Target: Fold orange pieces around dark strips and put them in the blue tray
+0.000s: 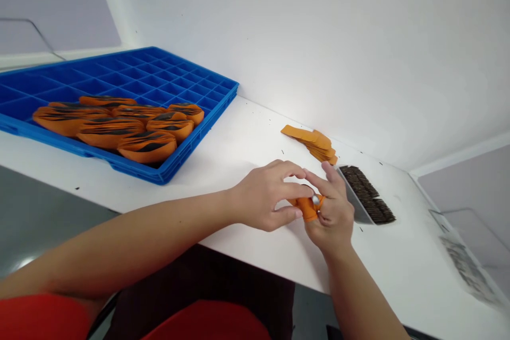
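Both of my hands meet over the front of the white table. My left hand (265,196) comes in from the left, with its thumb and fingertips closed on a small curled orange piece (307,209). My right hand (332,210) has that same piece against its thumb and curled lower fingers, while its upper fingers reach outward. A shiny silvery spot (316,200) shows beside the left fingertip; its kind is unclear. Just beyond the right hand lies a fanned stack of flat orange sleeves (313,142). To its right, a clear box (356,204) holds rows of thin dark brown strips (368,194).
A blue compartment tray (195,143) stands at the left, with several bundles of orange sleeves with dark insides (147,144) in its near cells. A white wall (298,37) rises behind the white table (255,265). A blurred grey patterned item (470,268) lies far right.
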Motion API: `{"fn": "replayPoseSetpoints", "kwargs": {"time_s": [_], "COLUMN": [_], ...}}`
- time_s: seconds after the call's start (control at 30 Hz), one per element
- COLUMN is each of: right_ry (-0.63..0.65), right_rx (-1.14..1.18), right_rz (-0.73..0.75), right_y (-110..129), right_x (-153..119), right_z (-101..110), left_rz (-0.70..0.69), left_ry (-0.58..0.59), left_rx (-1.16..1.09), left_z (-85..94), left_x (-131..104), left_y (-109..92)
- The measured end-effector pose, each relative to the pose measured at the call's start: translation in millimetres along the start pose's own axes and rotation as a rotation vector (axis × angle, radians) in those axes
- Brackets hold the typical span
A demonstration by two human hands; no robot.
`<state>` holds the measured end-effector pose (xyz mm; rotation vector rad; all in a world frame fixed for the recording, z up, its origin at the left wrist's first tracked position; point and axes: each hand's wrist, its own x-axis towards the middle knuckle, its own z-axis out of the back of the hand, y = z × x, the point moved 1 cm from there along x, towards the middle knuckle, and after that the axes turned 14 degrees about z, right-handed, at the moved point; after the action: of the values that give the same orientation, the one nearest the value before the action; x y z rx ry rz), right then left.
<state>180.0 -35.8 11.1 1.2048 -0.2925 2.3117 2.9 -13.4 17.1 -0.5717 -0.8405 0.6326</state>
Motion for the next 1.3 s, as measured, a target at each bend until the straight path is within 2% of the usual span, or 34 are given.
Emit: {"fn": "replayPoseSetpoints", "kwargs": {"time_s": [0.2,0.33,0.53,0.63,0.73,0.8,0.97,1.03,1.17,1.3], "right_ry": [0.134,0.169,0.235,0.226,0.240,0.250,0.279,0.295,0.312,0.287], "right_rx": [-0.006,0.033,0.085,0.092,0.088,0.078,0.020,-0.003,-0.006,-0.003], "right_rz": [-0.011,0.010,0.042,0.022,0.029,0.034,0.051,0.060,0.069,0.060], "right_y": [-1.2,-4.8,-9.3,-9.1,-9.4,-10.1,-9.9,-8.2,-3.2,0.5], "right_x": [-0.8,-1.4,-2.7,-3.0,-3.9,-4.5,-4.2,-3.8,-3.0,-1.9], "right_z": [0.8,1.8,2.3,1.5,-0.7,-2.4,-6.9,-8.2,-8.8,-7.5], "left_rz": [0.002,0.002,-0.069,0.013,0.130,0.164,0.236,0.260,0.327,0.377], "left_ry": [0.050,0.110,0.157,0.171,0.238,0.281,0.243,0.283,0.460,0.489], "left_rx": [-0.020,-0.053,0.061,0.067,0.121,0.186,0.348,0.379,0.301,0.223], "left_z": [3.0,5.9,6.9,6.7,6.4,6.7,10.4,12.3,16.5,18.4], "left_x": [2.5,4.3,4.5,5.8,7.0,7.3,7.4,7.6,7.8,7.5], "left_y": [2.7,2.7,5.8,7.9,9.3,8.8,2.1,-0.5,-1.1,1.0]}}
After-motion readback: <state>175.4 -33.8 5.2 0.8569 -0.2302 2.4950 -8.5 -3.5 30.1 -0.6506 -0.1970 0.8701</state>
